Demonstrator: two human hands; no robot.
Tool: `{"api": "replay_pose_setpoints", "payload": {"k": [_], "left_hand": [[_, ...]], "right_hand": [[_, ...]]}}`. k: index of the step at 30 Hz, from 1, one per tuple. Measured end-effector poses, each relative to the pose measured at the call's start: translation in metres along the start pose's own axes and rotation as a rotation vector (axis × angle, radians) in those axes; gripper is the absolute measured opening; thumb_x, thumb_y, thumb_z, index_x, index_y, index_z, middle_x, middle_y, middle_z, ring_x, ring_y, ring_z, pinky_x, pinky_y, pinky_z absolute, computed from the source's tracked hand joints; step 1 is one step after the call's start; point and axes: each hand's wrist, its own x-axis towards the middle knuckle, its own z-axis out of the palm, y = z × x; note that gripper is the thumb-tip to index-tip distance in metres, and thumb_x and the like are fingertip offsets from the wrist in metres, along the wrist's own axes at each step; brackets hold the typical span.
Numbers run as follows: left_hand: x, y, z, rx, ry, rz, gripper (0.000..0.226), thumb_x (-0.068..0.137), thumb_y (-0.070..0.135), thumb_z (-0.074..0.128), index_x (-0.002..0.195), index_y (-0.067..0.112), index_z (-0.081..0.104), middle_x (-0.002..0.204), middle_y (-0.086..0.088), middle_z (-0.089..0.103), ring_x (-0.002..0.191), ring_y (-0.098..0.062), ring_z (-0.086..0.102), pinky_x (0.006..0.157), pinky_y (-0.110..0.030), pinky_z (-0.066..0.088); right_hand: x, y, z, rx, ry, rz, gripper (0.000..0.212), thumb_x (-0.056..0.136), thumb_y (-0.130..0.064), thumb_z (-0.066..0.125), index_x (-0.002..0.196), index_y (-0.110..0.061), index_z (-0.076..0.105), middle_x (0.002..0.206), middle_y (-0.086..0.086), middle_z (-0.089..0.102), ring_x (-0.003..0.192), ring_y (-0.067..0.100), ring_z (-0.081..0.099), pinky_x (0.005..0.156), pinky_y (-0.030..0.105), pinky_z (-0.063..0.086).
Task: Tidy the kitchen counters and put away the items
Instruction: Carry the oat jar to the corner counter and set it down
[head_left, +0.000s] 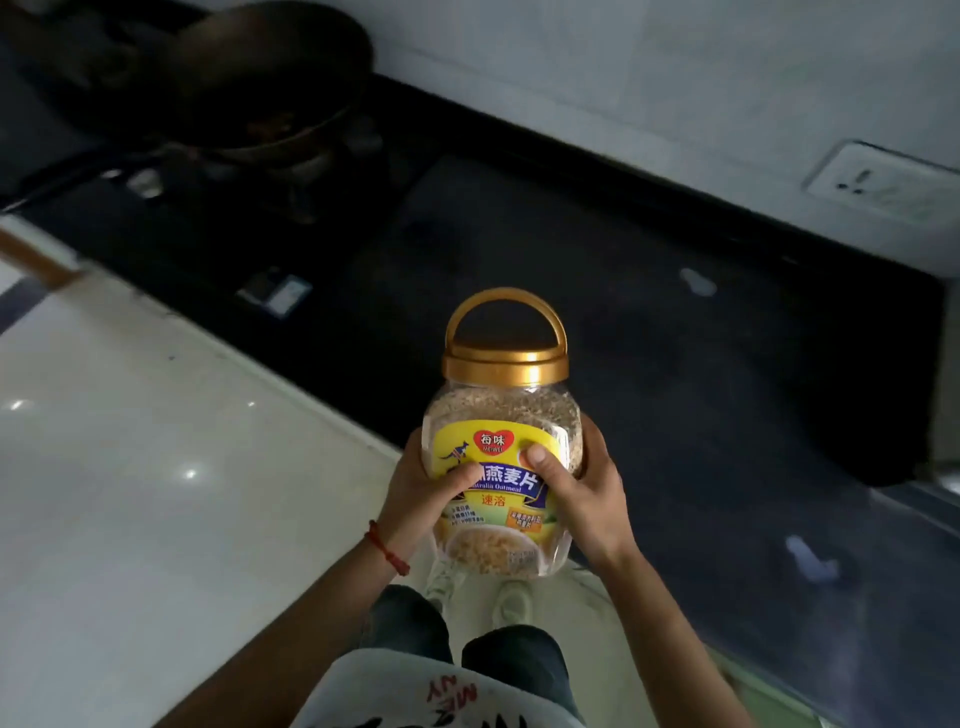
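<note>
Nearest the lens: the person's white printed shirt (415, 696), with dark trousers and pale shoes below it on the glossy light floor (130, 493). Largest thing in view is the dark counter (675, 389), running diagonally from upper left to lower right; the stretch just ahead of the hands is bare. Far left on the hob sits a dark wok (270, 83), its long handle pointing toward the floor side; contents are blurred, possibly food residue, cannot confirm. A white wall socket (878, 182) sits on the wall at right. The oatmeal jar (501, 457), clear plastic with yellow label, gold lid and raised carry loop, is held in the air in front of the body, over the counter's front edge and touching no surface. Left hand (431, 499) is wrapped around the jar's left flank, thumb across the label; right hand (582, 493) clasps the right flank likewise. Judgement: the two-sided grasp on the body, rather than the loop, suits a bulky, nearly full jar and keeps it upright, label readable. A red string bracelet (387, 548) circles the left wrist. Jar not yet put away; destination not in view.
</note>
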Motion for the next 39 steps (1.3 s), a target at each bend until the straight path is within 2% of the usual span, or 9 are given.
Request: {"api": "replay_pose_setpoints", "payload": {"k": [3, 7, 11, 16, 19, 23, 28, 32, 39], "left_hand": [[-0.035, -0.01, -0.032, -0.002, 0.2, -0.02, 0.087, 0.031, 0.063, 0.081, 0.102, 0.02, 0.056, 0.086, 0.002, 0.074, 0.08, -0.014, 0.071, 0.06, -0.019, 0.055], [-0.075, -0.017, -0.078, -0.067, 0.454, -0.024, 0.075, 0.037, 0.047, 0.076, 0.102, 0.017, 0.052, 0.091, -0.003, 0.067, 0.076, -0.015, 0.07, 0.055, -0.017, 0.054], [-0.107, -0.022, -0.131, -0.144, 0.623, -0.019, 0.102, 0.027, 0.066, 0.08, 0.107, 0.01, 0.052, 0.094, -0.007, 0.069, 0.077, -0.015, 0.071, 0.059, -0.023, 0.056], [-0.142, -0.029, -0.213, -0.233, 0.791, -0.029, 0.081, 0.039, 0.051, 0.072, 0.107, 0.011, 0.052, 0.098, -0.012, 0.067, 0.084, -0.025, 0.068, 0.064, -0.03, 0.058], [-0.164, -0.03, -0.271, -0.299, 0.879, -0.046, 0.066, 0.041, 0.051, 0.069, 0.095, 0.018, 0.053, 0.092, -0.007, 0.067, 0.079, -0.021, 0.068, 0.059, -0.025, 0.057], [-0.193, -0.028, -0.342, -0.32, 0.971, -0.048, 0.063, 0.041, 0.054, 0.068, 0.093, 0.021, 0.053, 0.091, -0.004, 0.068, 0.078, -0.018, 0.068, 0.056, -0.022, 0.056], [-0.207, -0.027, -0.409, -0.363, 1.024, -0.058, 0.058, 0.049, 0.05, 0.072, 0.095, 0.02, 0.052, 0.093, -0.007, 0.067, 0.078, -0.02, 0.068, 0.055, -0.022, 0.056], [-0.195, -0.028, -0.453, -0.413, 1.063, -0.082, 0.023, 0.08, 0.021, 0.065, 0.098, 0.017, 0.051, 0.087, -0.002, 0.066, 0.07, -0.012, 0.066, 0.048, -0.014, 0.052], [-0.149, -0.008, -0.552, -0.439, 1.117, -0.074, 0.017, 0.08, 0.021, 0.065, 0.091, 0.023, 0.052, 0.087, 0.0, 0.067, 0.063, -0.008, 0.069, 0.051, -0.016, 0.053]], "right_hand": [[-0.006, 0.004, 0.031, -0.064, -0.143, 0.019, 0.051, 0.052, -0.058, 0.073, 0.098, -0.055, 0.051, 0.096, -0.018, 0.072, 0.087, 0.013, 0.072, 0.072, 0.033, 0.059], [-0.011, 0.005, 0.089, -0.146, -0.337, 0.046, 0.054, 0.051, -0.058, 0.072, 0.099, -0.054, 0.048, 0.092, -0.011, 0.072, 0.085, 0.01, 0.072, 0.068, 0.029, 0.059], [-0.013, 0.006, 0.159, -0.257, -0.507, 0.025, 0.059, 0.052, -0.057, 0.076, 0.103, -0.051, 0.048, 0.099, -0.009, 0.069, 0.083, 0.003, 0.07, 0.065, 0.024, 0.058], [-0.021, 0.014, 0.263, -0.408, -0.663, 0.001, 0.041, 0.071, -0.041, 0.075, 0.101, -0.049, 0.047, 0.095, -0.017, 0.066, 0.085, 0.004, 0.068, 0.061, 0.015, 0.055], [-0.029, 0.024, 0.333, -0.446, -0.728, 0.031, 0.058, 0.056, -0.058, 0.076, 0.106, -0.046, 0.048, 0.099, -0.015, 0.065, 0.086, 0.006, 0.068, 0.069, 0.024, 0.059], [-0.039, 0.04, 0.414, -0.527, -0.787, 0.018, 0.116, 0.024, -0.086, 0.065, 0.124, -0.028, 0.048, 0.107, -0.002, 0.066, 0.09, 0.016, 0.068, 0.077, 0.041, 0.059], [-0.039, 0.05, 0.49, -0.59, -0.855, -0.004, 0.117, 0.028, -0.085, 0.064, 0.127, -0.027, 0.044, 0.101, -0.008, 0.063, 0.088, 0.012, 0.067, 0.072, 0.033, 0.06], [-0.024, 0.052, 0.539, -0.621, -0.899, 0.001, 0.125, 0.026, -0.088, 0.061, 0.132, -0.026, 0.038, 0.102, -0.009, 0.061, 0.088, 0.01, 0.066, 0.065, 0.024, 0.059], [0.033, 0.044, 0.649, -0.585, -0.956, -0.01, 0.111, 0.037, -0.08, 0.066, 0.13, -0.027, 0.039, 0.106, -0.003, 0.063, 0.087, 0.013, 0.067, 0.061, 0.021, 0.058]]}}
